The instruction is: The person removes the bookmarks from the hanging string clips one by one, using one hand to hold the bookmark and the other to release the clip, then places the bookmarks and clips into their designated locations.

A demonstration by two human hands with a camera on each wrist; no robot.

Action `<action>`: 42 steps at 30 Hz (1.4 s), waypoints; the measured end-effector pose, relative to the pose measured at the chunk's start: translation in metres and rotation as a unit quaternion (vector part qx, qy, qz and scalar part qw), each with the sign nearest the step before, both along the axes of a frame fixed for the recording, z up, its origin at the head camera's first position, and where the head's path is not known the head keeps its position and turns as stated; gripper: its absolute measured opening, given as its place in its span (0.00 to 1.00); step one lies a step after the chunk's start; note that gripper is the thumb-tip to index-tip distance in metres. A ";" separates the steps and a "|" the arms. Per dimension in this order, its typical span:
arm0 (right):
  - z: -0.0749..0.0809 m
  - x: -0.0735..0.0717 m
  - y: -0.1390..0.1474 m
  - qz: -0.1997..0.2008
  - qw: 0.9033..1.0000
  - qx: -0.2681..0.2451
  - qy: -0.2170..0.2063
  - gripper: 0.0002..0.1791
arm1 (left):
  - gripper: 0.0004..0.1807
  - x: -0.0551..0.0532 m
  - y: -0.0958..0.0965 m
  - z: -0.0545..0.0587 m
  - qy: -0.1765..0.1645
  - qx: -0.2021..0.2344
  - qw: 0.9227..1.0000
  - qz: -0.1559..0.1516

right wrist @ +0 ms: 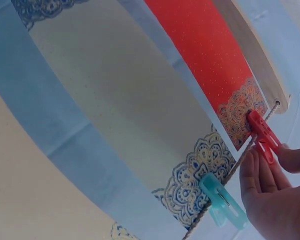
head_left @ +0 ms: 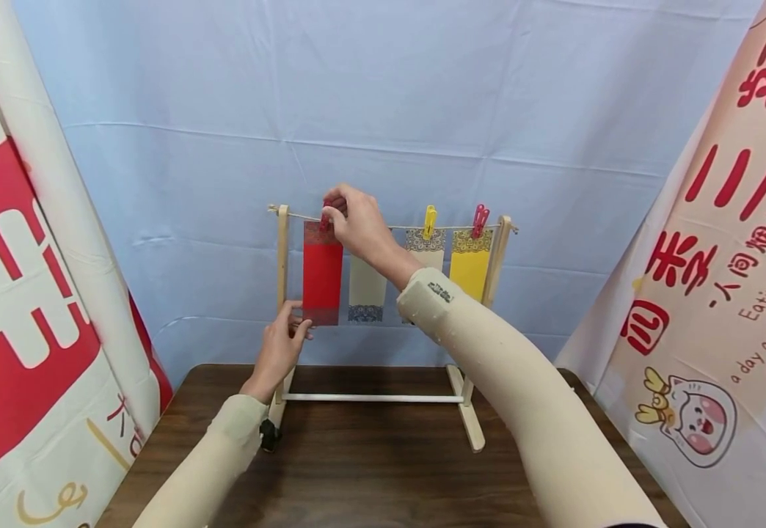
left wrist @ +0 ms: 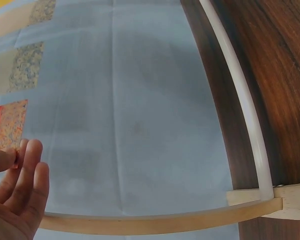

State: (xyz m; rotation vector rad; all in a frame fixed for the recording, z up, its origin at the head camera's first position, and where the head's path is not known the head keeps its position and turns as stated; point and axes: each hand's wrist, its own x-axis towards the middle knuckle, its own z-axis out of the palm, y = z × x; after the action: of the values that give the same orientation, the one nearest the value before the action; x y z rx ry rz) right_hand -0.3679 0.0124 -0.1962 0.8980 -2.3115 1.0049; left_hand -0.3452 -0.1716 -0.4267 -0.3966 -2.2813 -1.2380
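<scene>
A red card (head_left: 321, 275) with patterned ends hangs at the left end of the rope (right wrist: 232, 173). My right hand (head_left: 362, 224) pinches a red clothespin (right wrist: 263, 134) between thumb and fingers, its jaws over the card's top edge at the rope. Down at the card's lower left corner, my left hand (head_left: 281, 345) pinches the edge between thumb and forefinger; the other fingers (left wrist: 34, 155) extend. Beside the red card hangs a grey-white card (right wrist: 110, 90), held by a teal clothespin (right wrist: 222, 200) that my right hand hides in the head view.
Farther right, a yellow clothespin (head_left: 430, 221) holds a pale card (head_left: 433, 259) and a red clothespin (head_left: 480, 220) a yellow card (head_left: 469, 265). A wooden frame (head_left: 282, 257) with a white crossbar (head_left: 373, 398) stands on the brown table (head_left: 370, 469), before a blue cloth (head_left: 383, 95).
</scene>
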 end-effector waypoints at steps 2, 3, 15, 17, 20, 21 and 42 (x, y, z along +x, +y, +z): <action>-0.001 0.001 0.000 0.008 1.000 -0.007 0.011 0.12 | 0.21 0.001 0.000 0.000 -0.001 0.001 1.000 -0.001; -0.002 0.001 0.000 0.012 1.000 -0.012 0.014 0.12 | 0.21 0.001 -0.001 0.000 0.000 0.001 1.000 -0.001; -0.007 0.001 0.001 0.027 0.998 -0.022 0.061 0.06 | 0.21 0.003 -0.003 -0.002 0.011 -0.002 1.000 0.006; -0.007 0.001 0.001 0.027 0.997 -0.021 0.066 0.05 | 0.21 0.004 -0.003 -0.002 0.008 -0.003 1.000 0.007; -0.008 0.001 0.001 0.027 0.997 -0.019 0.075 0.05 | 0.20 0.006 -0.003 -0.002 0.004 0.000 1.000 0.007; -0.008 0.001 0.001 0.027 0.996 -0.019 0.077 0.06 | 0.20 0.006 -0.003 -0.003 0.004 0.002 1.000 0.007; -0.007 -0.001 0.004 0.019 0.989 -0.048 0.135 0.05 | 0.20 0.008 -0.004 -0.006 0.010 0.004 1.000 0.013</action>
State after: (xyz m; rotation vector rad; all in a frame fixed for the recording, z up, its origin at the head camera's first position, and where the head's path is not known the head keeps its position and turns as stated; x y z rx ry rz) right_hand -0.3685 0.0164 -0.2036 0.9779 -2.0115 0.9370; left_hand -0.3372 -0.1757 -0.4324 -0.3735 -2.2561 -1.2245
